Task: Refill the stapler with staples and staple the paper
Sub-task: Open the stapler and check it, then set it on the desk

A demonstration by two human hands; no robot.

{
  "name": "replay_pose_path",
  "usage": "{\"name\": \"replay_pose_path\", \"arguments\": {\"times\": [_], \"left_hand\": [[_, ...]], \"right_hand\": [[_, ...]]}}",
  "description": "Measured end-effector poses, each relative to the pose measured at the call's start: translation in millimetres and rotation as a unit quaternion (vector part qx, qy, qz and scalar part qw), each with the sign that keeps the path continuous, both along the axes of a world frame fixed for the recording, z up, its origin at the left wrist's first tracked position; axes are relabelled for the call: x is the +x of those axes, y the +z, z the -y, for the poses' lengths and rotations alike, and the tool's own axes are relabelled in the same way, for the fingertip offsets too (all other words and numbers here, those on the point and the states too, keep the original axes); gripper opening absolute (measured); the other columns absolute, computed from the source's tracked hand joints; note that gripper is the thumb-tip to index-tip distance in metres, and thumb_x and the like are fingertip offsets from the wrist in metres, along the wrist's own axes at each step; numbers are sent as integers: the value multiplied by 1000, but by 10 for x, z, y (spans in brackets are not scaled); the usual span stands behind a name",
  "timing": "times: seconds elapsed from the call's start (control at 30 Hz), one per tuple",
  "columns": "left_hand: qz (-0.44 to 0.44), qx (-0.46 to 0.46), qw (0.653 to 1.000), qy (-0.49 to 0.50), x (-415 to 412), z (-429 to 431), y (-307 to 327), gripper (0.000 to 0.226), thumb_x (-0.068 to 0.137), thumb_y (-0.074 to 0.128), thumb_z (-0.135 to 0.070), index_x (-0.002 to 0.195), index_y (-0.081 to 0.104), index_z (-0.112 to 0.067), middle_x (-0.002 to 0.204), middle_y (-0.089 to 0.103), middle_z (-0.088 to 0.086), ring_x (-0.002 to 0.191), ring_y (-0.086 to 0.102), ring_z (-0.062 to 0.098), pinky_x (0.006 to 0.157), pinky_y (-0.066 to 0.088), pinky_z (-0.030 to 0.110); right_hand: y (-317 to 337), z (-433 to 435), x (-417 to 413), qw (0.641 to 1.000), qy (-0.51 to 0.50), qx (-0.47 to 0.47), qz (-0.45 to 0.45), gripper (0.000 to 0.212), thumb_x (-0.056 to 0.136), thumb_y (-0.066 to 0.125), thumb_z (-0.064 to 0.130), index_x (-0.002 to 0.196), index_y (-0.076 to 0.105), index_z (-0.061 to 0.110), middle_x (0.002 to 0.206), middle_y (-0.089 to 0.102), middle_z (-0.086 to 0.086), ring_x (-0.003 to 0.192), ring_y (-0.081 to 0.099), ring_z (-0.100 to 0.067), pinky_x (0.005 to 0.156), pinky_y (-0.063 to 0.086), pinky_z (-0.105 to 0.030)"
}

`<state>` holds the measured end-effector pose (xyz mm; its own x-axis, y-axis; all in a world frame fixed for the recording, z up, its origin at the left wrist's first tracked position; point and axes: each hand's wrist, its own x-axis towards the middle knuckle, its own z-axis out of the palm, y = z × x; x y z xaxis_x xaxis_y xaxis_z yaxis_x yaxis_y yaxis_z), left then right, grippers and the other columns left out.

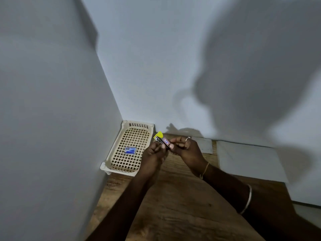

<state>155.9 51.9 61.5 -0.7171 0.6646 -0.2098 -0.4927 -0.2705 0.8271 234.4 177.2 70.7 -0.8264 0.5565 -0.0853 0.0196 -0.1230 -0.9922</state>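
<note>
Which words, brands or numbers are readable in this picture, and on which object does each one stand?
No text can be read with certainty.
Small blue box in the cream basket: pale print on its top, too blurred to read.
Stapler, held between left hand and right hand: a red, white and blue label with marks, too small to read.
White paper on the table: no print visible.

A basket point(111, 159) sits on the table point(182, 206), pushed into the corner where two walls meet. A small box point(130, 150) lies inside the basket. Just to the right of the basket, two hands meet above the table, the left hand point(154, 153) beside the right hand point(186, 148), with a stapler point(162, 140) between them. Farther right, sheets of paper point(248, 159) lie on the table by the back wall
</note>
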Motion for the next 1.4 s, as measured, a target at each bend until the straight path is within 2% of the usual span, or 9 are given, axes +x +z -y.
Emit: {"name": "replay_pose_path", "arguments": {"times": [0.13,0.23,0.3,0.47,0.57,0.73,0.9,1.17,1.4], "left_hand": [[85,48,995,-5,407,-160,132,17,98,57,-4,106,72,-3,106,76,12,101,73,20,93,60,33],[89,27,996,-15,683,-274,234,17,97,60,-7,109,71,-3,110,73,14,101,71,21,96,57,35],[87,24,996,-16,839,-332,300,19,92,65,-10,108,71,-2,110,72,14,99,70,22,94,57,35],[75,5,997,-13,1119,-453,445,20,96,55,11,99,71,-2,96,77,9,94,74,18,90,61,35],[84,-5,996,-4,1197,-513,512,30,93,48,21,90,68,-1,79,76,3,81,76,13,83,64,35],[89,-9,996,13,1223,-585,577,33,92,45,24,83,65,0,71,75,0,76,77,14,74,65,35],[120,20,992,26,1222,-617,636,21,101,52,7,88,67,-2,82,78,8,82,77,21,78,65,38],[147,61,986,46,1096,-590,711,9,102,53,-4,106,61,-3,110,77,17,104,74,32,86,63,44],[146,70,986,49,1087,-596,736,8,101,56,-5,107,60,-5,111,77,14,102,76,30,76,64,42]], "right_hand": [[171,-87,475,1000,-5,-26,-12,14,94,66,4,106,72,-1,84,77,-2,70,66,-6,65,52,-20],[248,-152,805,999,-22,-27,-13,17,97,64,12,106,74,2,96,74,-25,85,66,-25,80,51,-39],[295,-183,976,999,-28,-13,-13,17,98,64,19,103,77,9,99,74,-26,87,67,-27,83,52,-44],[422,-229,1266,993,-45,107,-1,14,87,78,19,101,78,16,95,80,-2,89,75,-13,84,58,-30],[444,-250,1338,983,-82,166,17,14,86,79,21,100,79,18,92,80,5,91,75,-10,86,58,-31],[480,-224,1353,972,-135,193,0,15,85,79,21,91,78,35,88,77,16,85,72,-2,77,54,-19],[531,-216,1325,983,-148,95,-44,11,89,76,18,100,79,16,95,80,1,94,75,-14,85,57,-27],[531,-235,1392,983,-158,-50,-83,14,86,76,12,100,76,11,89,78,-5,84,70,-15,70,55,-22],[537,-236,1457,977,-153,-123,-86,38,71,85,31,104,75,15,94,72,-15,92,63,-33,84,49,-45]]}}
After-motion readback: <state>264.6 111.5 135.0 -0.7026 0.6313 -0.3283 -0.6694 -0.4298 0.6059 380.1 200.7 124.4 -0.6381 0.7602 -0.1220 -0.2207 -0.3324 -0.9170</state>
